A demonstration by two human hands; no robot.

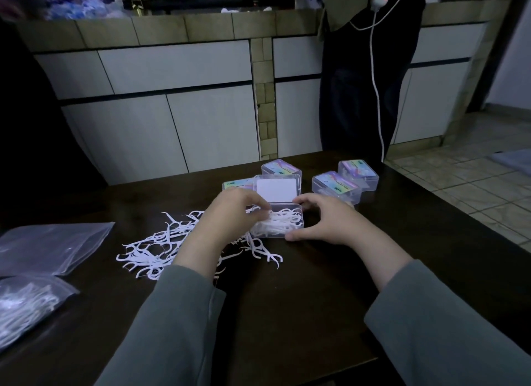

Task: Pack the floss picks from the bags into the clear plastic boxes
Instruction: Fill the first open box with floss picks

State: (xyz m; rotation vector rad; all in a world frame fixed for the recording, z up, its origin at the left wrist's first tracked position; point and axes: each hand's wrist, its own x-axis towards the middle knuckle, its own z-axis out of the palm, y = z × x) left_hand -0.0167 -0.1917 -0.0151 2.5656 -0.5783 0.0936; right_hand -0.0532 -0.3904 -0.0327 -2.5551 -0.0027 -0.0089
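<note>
The open clear box [277, 223] sat on the dark table [287, 299] just in front of you, its lid [276, 190] standing up behind it with a white label facing you. White floss picks [283, 220] already lay inside it, filling much of the tray. Your left hand [230, 210] was at the box's left end, fingers curled down over the rim and pinching at picks there; exactly how many it held you could not tell from this angle. Your right hand [321, 222] cupped the box's right side, thumb against the near front corner and fingers curved around the far right corner, steadying it.

To the left of the box, partly under your left forearm, a loose heap of floss picks [156, 246] was spread across the table, with a few strays [268, 255] just in front of the box. Behind the open box stood four closed clear boxes with colourful labels: one [237, 183] just behind your left hand, one [281, 168] behind the lid, and two [336, 186] [357, 173] to the right, near each other.

At the table's left edge lay a flat, clear plastic bag [51, 246], and nearer you a second bag [26, 308] with floss picks inside.

Beyond the table, a person in dark clothing [367, 78] stood before the white cabinets [172, 104], a white cable [375, 78] hanging down in front of them.
</note>
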